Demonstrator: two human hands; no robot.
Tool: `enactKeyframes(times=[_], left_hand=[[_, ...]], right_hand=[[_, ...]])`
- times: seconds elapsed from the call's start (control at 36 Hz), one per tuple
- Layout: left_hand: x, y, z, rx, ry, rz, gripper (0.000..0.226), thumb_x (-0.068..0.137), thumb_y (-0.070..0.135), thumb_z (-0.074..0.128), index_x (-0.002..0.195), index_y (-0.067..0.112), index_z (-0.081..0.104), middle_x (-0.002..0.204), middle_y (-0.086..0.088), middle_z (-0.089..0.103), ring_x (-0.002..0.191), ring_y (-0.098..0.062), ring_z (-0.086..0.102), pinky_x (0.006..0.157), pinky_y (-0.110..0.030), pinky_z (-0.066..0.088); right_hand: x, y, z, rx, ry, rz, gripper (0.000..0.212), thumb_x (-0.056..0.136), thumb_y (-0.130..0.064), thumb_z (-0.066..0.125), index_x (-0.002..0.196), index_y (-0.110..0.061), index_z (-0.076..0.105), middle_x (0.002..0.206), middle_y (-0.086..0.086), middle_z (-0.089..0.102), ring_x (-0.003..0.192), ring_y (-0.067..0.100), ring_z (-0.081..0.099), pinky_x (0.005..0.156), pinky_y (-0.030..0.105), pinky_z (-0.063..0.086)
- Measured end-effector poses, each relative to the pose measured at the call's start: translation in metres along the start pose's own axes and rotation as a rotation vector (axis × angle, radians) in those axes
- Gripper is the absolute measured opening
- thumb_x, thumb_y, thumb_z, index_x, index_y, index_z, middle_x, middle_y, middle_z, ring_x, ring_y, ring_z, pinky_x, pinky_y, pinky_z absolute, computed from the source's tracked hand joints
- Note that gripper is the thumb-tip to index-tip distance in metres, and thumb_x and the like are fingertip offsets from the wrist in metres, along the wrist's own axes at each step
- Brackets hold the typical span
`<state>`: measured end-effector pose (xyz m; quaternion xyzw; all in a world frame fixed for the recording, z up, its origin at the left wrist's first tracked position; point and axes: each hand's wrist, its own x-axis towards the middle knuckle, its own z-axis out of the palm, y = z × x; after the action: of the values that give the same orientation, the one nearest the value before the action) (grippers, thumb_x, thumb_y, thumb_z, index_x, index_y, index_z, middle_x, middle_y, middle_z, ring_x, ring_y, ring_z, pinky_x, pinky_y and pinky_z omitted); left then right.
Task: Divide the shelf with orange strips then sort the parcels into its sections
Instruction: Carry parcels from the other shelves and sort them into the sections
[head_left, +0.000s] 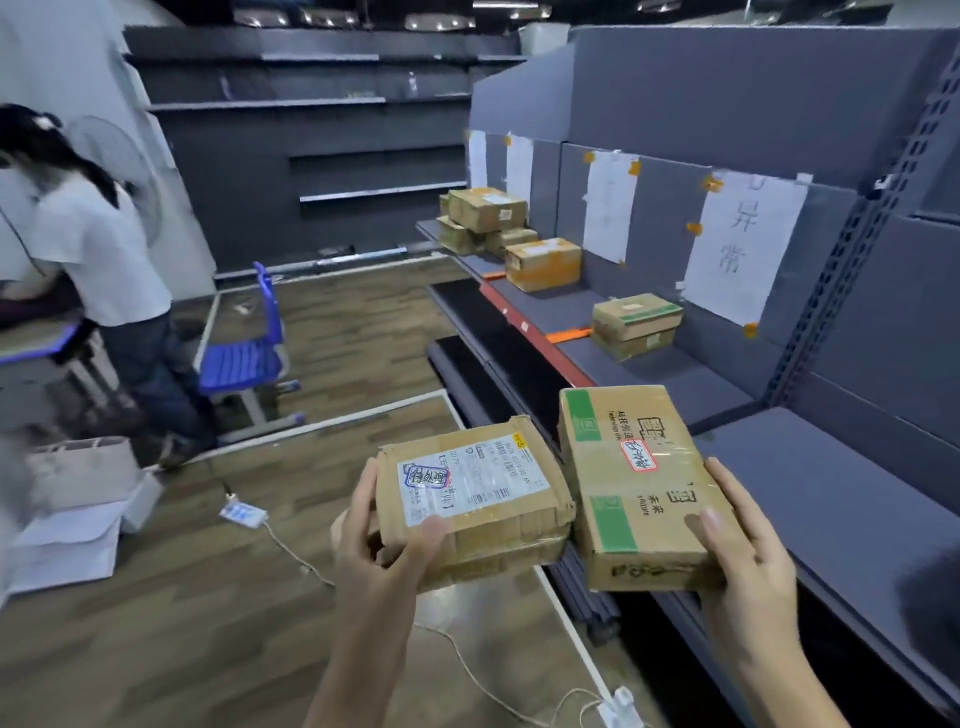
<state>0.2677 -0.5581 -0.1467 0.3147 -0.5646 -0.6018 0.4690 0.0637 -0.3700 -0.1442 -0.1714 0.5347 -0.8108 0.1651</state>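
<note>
My left hand (382, 540) grips a flat cardboard parcel with a white shipping label (470, 493). A taller parcel with green tape (636, 483) is held in my right hand (737, 545), beside the first and over the front edge of the grey shelf (810, 457). Orange strips (569, 335) lie across the shelf and split it into sections. One section holds a green-taped parcel (636, 325), the one beyond it an orange-taped parcel (543, 262), and the far end a stack of parcels (483, 221). White paper labels (743, 244) are taped on the back panel above the sections.
A person in a white shirt (98, 249) stands at the left by a desk. A blue chair (249, 353) is on the wood floor. White cables and a power strip (241, 514) trail across the floor. Papers and a white box (78, 499) lie at lower left.
</note>
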Motion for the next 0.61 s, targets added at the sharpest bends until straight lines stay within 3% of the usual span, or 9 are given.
enactKeyframes(times=[0.08,0.14,0.25,0.36,0.42,0.47,0.61], left_hand=[[0.029,-0.009,-0.007,0.012,0.016,0.028,0.091,0.056,0.049,0.089,0.139,0.048,0.052,0.146,-0.005,0.050,0.118,-0.014,0.066,0.091,-0.037,0.056],[0.051,-0.014,-0.007,0.043,0.031,0.045,0.091,0.055,0.054,0.088,0.139,0.051,0.052,0.146,0.001,0.051,0.120,-0.008,0.064,0.097,-0.038,0.052],[0.099,-0.020,-0.003,0.083,0.069,0.062,0.090,0.054,0.057,0.088,0.137,0.055,0.051,0.145,0.005,0.052,0.121,-0.009,0.063,0.104,-0.044,0.050],[0.145,-0.021,0.008,0.091,0.094,0.081,0.091,0.054,0.058,0.088,0.137,0.053,0.052,0.144,0.003,0.051,0.119,-0.007,0.064,0.096,-0.034,0.052],[0.169,-0.024,0.013,0.102,0.131,0.086,0.095,0.050,0.064,0.090,0.137,0.053,0.053,0.144,0.001,0.051,0.116,-0.007,0.066,0.093,-0.032,0.052],[0.192,-0.028,0.015,0.098,0.153,0.079,0.097,0.048,0.067,0.090,0.137,0.053,0.052,0.144,-0.001,0.050,0.115,-0.010,0.067,0.094,-0.034,0.053],[0.244,-0.039,0.013,0.102,0.198,0.073,0.089,0.055,0.056,0.088,0.137,0.055,0.051,0.144,-0.002,0.051,0.117,-0.014,0.066,0.101,-0.042,0.052]], right_hand=[[0.027,0.014,0.021,-0.001,-0.036,0.025,0.044,0.080,-0.031,0.071,0.124,-0.037,0.068,0.122,0.001,0.074,0.103,0.024,0.072,0.072,0.036,0.061],[0.048,0.023,0.036,-0.016,-0.055,0.046,0.060,0.069,-0.049,0.083,0.126,-0.039,0.068,0.123,-0.001,0.073,0.105,0.026,0.072,0.073,0.037,0.061],[0.097,0.041,0.063,-0.007,-0.094,0.082,0.050,0.075,-0.037,0.076,0.125,-0.040,0.069,0.121,-0.001,0.074,0.103,0.026,0.072,0.059,0.027,0.059],[0.147,0.052,0.087,-0.008,-0.151,0.091,0.094,0.045,-0.069,0.092,0.130,-0.040,0.066,0.127,-0.002,0.072,0.110,0.023,0.072,0.077,0.036,0.063],[0.174,0.058,0.101,0.009,-0.163,0.102,0.073,0.061,-0.055,0.089,0.129,-0.037,0.067,0.126,-0.002,0.072,0.109,0.021,0.072,0.076,0.032,0.063],[0.198,0.065,0.115,0.041,-0.181,0.115,0.048,0.079,-0.030,0.072,0.126,-0.034,0.067,0.123,-0.001,0.073,0.105,0.018,0.073,0.071,0.027,0.062],[0.248,0.087,0.149,0.028,-0.187,0.132,0.054,0.079,-0.034,0.075,0.133,-0.033,0.065,0.128,0.001,0.071,0.113,0.027,0.070,0.079,0.036,0.063]])
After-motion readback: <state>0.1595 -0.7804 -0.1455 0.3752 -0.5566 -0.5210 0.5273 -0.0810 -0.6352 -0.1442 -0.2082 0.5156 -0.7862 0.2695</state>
